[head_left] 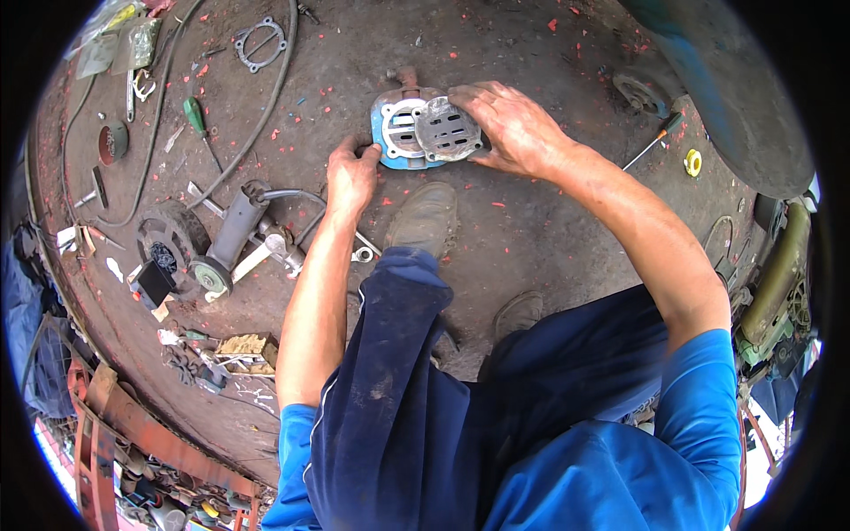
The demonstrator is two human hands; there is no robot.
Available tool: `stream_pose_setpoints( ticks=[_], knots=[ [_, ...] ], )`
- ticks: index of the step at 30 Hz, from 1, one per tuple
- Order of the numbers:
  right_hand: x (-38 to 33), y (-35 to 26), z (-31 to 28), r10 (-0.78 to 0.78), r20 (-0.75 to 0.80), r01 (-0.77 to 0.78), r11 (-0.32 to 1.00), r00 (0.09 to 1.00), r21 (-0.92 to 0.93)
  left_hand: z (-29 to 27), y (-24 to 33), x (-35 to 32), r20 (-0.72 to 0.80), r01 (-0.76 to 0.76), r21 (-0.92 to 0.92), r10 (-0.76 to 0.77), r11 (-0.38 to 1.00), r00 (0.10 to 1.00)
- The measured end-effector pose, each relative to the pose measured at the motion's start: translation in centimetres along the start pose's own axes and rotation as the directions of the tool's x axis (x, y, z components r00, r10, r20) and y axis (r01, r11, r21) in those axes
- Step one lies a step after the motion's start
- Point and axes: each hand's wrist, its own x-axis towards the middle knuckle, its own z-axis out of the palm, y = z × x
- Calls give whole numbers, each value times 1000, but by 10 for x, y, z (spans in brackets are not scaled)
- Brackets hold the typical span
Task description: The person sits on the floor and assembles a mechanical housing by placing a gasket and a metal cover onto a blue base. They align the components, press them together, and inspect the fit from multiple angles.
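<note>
My right hand (518, 128) grips a grey metal valve plate (436, 134) with several slots, its fingers along the far right edge and the thumb below. The plate is tilted and covers the right part of a blue cylinder head (405, 163). On that head lies a pale gasket (387, 131) with bolt holes, partly hidden by the plate. My left hand (350, 181) pinches the head's left edge, thumb on top; the fingers underneath are hidden. A rusty stub (407, 78) sticks out at the head's far side. My shoe (425, 217) stands just below it.
At the left lie an angle grinder (232, 237), a wheel (168, 234), a green-handled screwdriver (195, 115), a hammer (97, 188) and a hose (282, 88). Another gasket (260, 44) lies farther off. On the right are an orange-handled screwdriver (657, 137) and a yellow tape roll (692, 163).
</note>
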Motion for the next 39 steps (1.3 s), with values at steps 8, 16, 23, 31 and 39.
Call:
stream_pose_setpoints(
  ticks=[8, 16, 23, 31, 39],
  knots=[
    [-13, -2, -9, 45, 38, -45, 999, 998, 0, 2, -7, -1, 4, -7, 32, 7, 999, 1000],
    [-14, -2, -2, 11, 6, -12, 999, 1000, 51, -3, -14, 0, 17, -3, 99, 1, 995, 1000],
    [2, -11, 16, 103, -41, -99, 992, 994, 84, 3, 5, -5, -10, -47, 64, 47, 997, 999],
    [17, -31, 40, 223, -79, -210, 966, 972, 153, 0, -14, 4, -96, -214, 150, 229, 965, 969],
    [21, -32, 53, 229, -96, -216, 968, 969, 125, 6, -11, -29, -95, -404, 489, 507, 773, 856]
  ],
)
